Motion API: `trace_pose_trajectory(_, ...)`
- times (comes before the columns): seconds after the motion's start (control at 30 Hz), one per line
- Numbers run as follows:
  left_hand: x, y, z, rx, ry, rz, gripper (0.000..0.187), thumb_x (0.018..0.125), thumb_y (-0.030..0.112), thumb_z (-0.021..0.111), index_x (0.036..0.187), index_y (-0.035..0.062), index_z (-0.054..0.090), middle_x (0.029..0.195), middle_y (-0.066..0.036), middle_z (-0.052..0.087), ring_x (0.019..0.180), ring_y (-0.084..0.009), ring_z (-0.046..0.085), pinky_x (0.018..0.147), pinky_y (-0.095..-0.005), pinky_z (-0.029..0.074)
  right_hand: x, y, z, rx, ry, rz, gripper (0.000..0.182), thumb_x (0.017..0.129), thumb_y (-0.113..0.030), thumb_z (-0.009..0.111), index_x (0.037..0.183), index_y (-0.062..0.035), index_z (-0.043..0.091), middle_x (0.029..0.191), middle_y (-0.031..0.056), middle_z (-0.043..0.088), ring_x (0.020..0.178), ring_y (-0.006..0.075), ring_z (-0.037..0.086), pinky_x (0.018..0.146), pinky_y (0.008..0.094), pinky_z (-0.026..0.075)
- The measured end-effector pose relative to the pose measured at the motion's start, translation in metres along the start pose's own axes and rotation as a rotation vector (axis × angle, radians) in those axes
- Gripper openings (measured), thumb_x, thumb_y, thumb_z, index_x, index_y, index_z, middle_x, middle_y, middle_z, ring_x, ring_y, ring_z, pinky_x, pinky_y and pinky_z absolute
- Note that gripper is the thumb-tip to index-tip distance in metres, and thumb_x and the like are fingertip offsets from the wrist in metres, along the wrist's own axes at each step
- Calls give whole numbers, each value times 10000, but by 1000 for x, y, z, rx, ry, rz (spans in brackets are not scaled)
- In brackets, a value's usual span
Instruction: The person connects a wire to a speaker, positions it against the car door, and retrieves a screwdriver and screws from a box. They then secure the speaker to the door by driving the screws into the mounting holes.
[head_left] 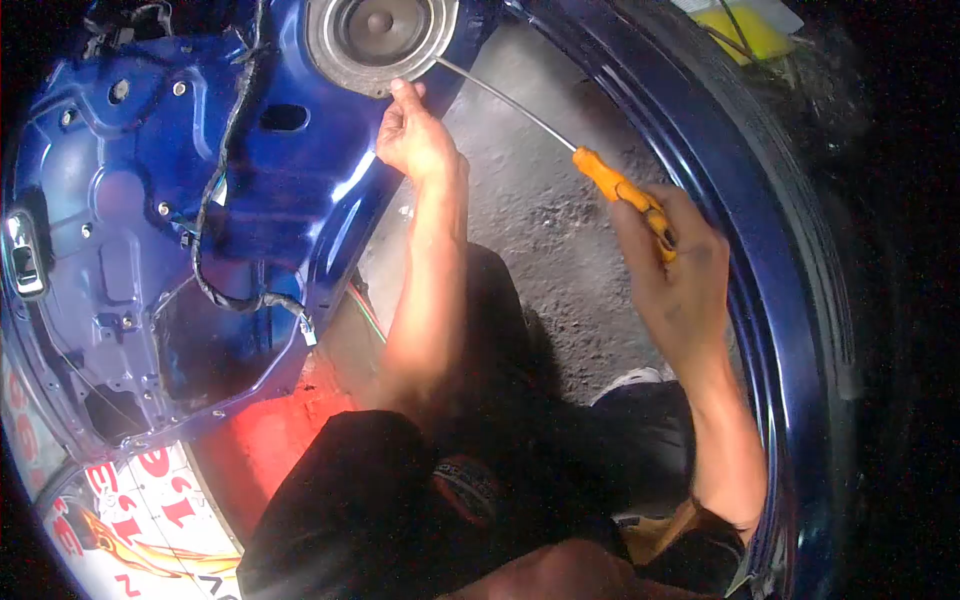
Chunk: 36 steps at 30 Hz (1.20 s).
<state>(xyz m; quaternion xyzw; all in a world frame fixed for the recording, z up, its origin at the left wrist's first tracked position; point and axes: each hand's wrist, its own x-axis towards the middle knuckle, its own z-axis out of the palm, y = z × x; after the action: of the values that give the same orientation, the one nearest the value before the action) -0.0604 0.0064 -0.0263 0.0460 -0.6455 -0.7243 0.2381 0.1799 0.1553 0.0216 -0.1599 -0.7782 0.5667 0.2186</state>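
A round car speaker (380, 30) with a grey frame is set in the blue car door (300, 170). At its lower rim is my left hand (418, 135), fingers curled closed and a fingertip against the frame; whatever it pinches is too small or hidden to make out. My right hand (680, 270) grips the orange handle of a screwdriver (610, 178). The long metal shaft slants up and left, its tip reaching the speaker's lower right edge, just right of my left hand.
A black wiring harness (207, 220) runs down the door panel, ending in a white connector (308, 330). The car's blue door sill (700, 140) curves along the right. Rough grey ground (580, 300) lies between. A printed white panel (150, 500) stands at lower left.
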Motion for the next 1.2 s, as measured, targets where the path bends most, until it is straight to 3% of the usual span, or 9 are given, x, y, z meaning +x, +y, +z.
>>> trace_pose_trajectory(0.13, -1, -2, -1, -12, -17, 1, 315, 957, 284, 660, 883, -21, 674, 831, -69, 672, 774, -118, 556, 730, -268, 442, 1, -6, 5, -71, 21, -101, 205, 902, -193, 673, 929, -3, 601, 727, 193, 627, 628, 347, 644, 552, 411, 481)
trace_pose_trajectory(0.3, -15, 14, -30, 90, -80, -3, 279, 938, 266, 685, 1011, -3, 669, 773, -4, 612, 521, -48, 406, 455, -229, 306, 1, -10, 7, -104, 47, -118, 196, 896, -198, 674, 909, -25, 584, 705, 178, 613, 622, 363, 625, 555, 439, 471)
trace_pose_trajectory(0.37, -15, 6, -36, -18, -149, 46, 272, 936, 262, 687, 1030, 6, 673, 765, 13, 607, 474, -25, 343, 410, -224, 244, 6, -12, 0, -112, 14, -84, 163, 905, -138, 660, 962, 8, 613, 763, 170, 628, 667, 270, 634, 604, 373, 487)
trace_pose_trajectory(0.5, -18, 7, -23, -44, -132, 11, 270, 960, 296, 648, 1049, 43, 678, 715, 51, 538, 483, -23, 335, 426, -214, 251, 9, -10, -8, -128, -26, -52, 169, 911, -120, 657, 1002, 19, 629, 812, 171, 652, 711, 234, 656, 635, 348, 499)
trace_pose_trajectory(0.63, -11, 15, -14, -176, -90, -220, 270, 986, 327, 603, 983, 63, 659, 666, 62, 439, 499, -36, 354, 438, -220, 272, 6, -10, -6, -164, -40, -76, 195, 905, -127, 669, 1027, 15, 618, 833, 189, 659, 723, 292, 670, 635, 368, 505)
trace_pose_trajectory(0.8, -13, 13, -1, -142, -42, -140, 301, 1004, 350, 563, 990, 54, 617, 651, 54, 409, 459, -43, 301, 409, -219, 233, -7, 0, 14, -212, 33, -203, 245, 891, -248, 680, 929, -55, 532, 763, 166, 617, 658, 364, 640, 563, 462, 502)
trace_pose_trajectory(0.9, -29, 17, -7, -160, -265, -159, 313, 1009, 350, 552, 1014, 40, 591, 648, 47, 404, 484, -43, 314, 430, -222, 251, -9, 7, 10, -201, 5, -208, 236, 899, -249, 669, 932, -59, 533, 779, 161, 627, 662, 369, 643, 562, 460, 507)
trace_pose_trajectory(1.03, -32, 30, -21, -623, -250, -881, 163, 964, -4, 434, 1086, -83, 509, 842, -93, 578, 725, -177, 591, 682, -288, 547, -5, 12, 7, -199, -14, -191, 233, 908, -242, 658, 964, -43, 550, 799, 174, 634, 675, 374, 646, 566, 458, 506)
trace_pose_trajectory(1.2, -23, 17, -33, -662, -240, -886, 263, 921, -129, 400, 1179, -150, 448, 1146, -239, 588, 979, -295, 661, 919, -368, 585, -3, 9, 1, -204, -8, -244, 250, 905, -219, 663, 1009, -10, 573, 833, 201, 646, 698, 384, 653, 566, 450, 498)
